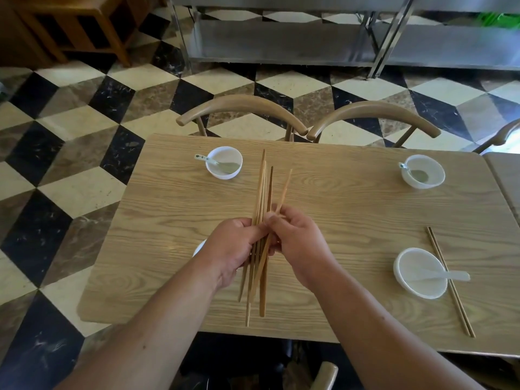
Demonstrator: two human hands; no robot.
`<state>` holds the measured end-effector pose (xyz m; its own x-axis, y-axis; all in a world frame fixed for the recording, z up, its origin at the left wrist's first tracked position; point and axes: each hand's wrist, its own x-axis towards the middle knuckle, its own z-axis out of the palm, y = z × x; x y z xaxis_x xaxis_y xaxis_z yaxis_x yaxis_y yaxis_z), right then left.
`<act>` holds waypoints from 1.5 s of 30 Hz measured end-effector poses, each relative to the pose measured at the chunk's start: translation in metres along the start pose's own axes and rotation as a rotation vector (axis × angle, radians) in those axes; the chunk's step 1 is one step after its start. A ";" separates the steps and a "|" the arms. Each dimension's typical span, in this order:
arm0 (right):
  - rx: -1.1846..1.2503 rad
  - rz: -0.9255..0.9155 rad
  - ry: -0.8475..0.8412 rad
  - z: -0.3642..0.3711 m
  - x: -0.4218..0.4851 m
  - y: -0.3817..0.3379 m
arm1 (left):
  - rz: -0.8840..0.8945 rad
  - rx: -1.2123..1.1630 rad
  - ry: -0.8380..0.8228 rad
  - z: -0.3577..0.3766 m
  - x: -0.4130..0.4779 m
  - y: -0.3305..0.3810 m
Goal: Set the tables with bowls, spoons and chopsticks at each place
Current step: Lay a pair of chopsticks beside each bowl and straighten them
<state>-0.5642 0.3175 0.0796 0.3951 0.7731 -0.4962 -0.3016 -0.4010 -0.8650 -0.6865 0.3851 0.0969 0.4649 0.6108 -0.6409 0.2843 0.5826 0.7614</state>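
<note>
Over the middle of the wooden table (351,215) my left hand (236,243) grips a bundle of several wooden chopsticks (262,187), pointing away from me. My right hand (298,237) pinches one chopstick of that bundle. White bowls with spoons in them stand at the far left (224,162), far right (423,171) and near right (420,273). A pair of chopsticks (450,280) lies beside the near right bowl. A fourth white bowl (199,247) shows only as a sliver behind my left wrist.
Two wooden chairs (242,108) (374,115) stand at the table's far side. Another table (506,175) adjoins on the right. A chair back (326,374) is near me. A steel rack (309,40) and a wooden cabinet (70,26) stand on the checkered floor.
</note>
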 end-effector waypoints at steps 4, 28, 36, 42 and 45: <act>0.109 0.131 0.036 0.007 -0.002 -0.004 | 0.003 0.049 0.018 -0.002 0.001 -0.006; -0.573 0.367 0.031 0.017 0.063 0.125 | -0.040 -0.051 0.174 -0.075 -0.003 -0.037; -0.830 0.302 0.123 0.014 0.070 0.127 | -0.052 -0.058 0.161 -0.072 -0.003 -0.039; -0.856 0.277 0.171 -0.004 0.058 0.117 | -0.056 -0.121 0.150 -0.066 -0.007 -0.032; -0.824 0.164 0.287 -0.009 0.039 0.093 | -0.069 -0.148 0.154 -0.069 -0.013 -0.026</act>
<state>-0.5687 0.3056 -0.0208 0.6377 0.5663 -0.5221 0.3034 -0.8077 -0.5055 -0.7582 0.3989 0.0784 0.3118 0.6351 -0.7067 0.1797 0.6910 0.7002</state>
